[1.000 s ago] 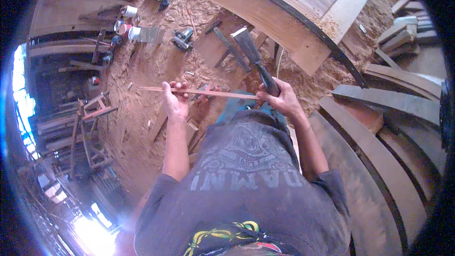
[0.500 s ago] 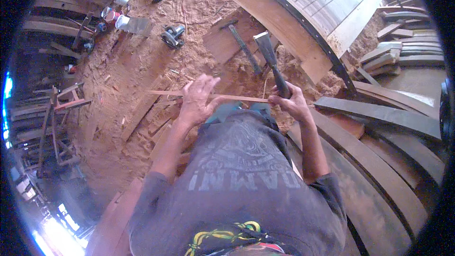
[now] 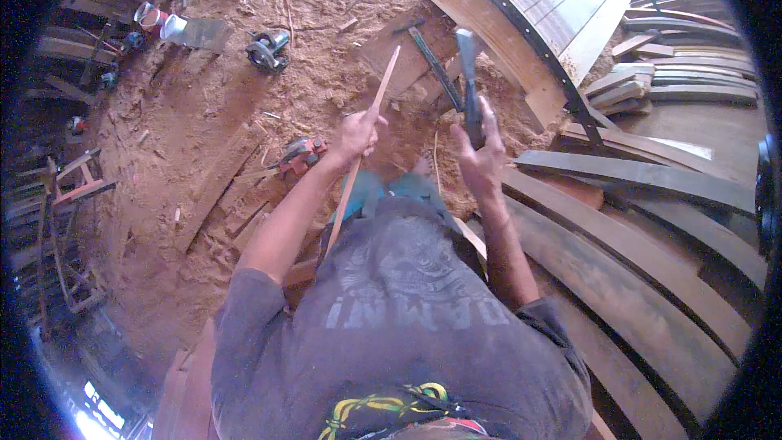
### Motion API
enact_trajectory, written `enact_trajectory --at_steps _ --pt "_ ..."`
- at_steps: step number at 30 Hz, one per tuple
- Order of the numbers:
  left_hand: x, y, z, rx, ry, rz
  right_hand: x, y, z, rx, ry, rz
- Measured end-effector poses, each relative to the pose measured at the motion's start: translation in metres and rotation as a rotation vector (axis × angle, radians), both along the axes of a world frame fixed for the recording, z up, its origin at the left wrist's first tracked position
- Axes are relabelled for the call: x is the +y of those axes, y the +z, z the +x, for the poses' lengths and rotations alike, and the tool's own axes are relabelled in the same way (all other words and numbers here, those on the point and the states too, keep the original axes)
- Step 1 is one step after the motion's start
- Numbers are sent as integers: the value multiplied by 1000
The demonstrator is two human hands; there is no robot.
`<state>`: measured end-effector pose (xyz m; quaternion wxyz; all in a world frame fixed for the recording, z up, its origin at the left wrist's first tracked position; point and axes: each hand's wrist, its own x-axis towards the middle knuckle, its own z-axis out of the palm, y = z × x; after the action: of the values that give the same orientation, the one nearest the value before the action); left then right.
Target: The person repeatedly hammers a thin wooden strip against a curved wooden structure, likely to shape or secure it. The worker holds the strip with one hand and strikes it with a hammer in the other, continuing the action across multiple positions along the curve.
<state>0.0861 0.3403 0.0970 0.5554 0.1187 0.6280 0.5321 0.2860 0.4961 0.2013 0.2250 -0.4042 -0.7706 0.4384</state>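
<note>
Left hand point(image 3: 358, 133) grips a slim wooden strip point(image 3: 386, 81); right hand point(image 3: 481, 155) loosely holds a probable chisel point(image 3: 469, 77). Apparently repositioning; applying blade calls for bracing the strip.

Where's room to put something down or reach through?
The sawdusty floor between the wooden frame and long plank, apart from small chips. A gap separates the left hand and right hand. Curved boards crowd the right side.

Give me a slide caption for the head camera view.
Left hand grips a thin wooden stick while the right hand holds a chisel above sawdust-covered ground.
</note>
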Motion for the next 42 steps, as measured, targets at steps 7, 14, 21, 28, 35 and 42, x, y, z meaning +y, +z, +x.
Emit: enact_trajectory --at_steps 7,14,21,28,35,42 --pt "24 -12 9 -333 178 125 -58 -27 -19 -150 64 -119" --pt "36 -14 30 -301 300 114 -79 -1 -42 -321 169 69" --pt "35 -10 37 -294 274 156 -79 3 -43 -286 130 59" --pt "38 -4 37 -304 296 157 -54 17 -76 -515 104 12" --pt "40 -8 38 -246 306 80 -55 9 -86 -471 138 37" --pt "39 -11 27 -248 276 73 -78 -6 -53 -422 203 121"
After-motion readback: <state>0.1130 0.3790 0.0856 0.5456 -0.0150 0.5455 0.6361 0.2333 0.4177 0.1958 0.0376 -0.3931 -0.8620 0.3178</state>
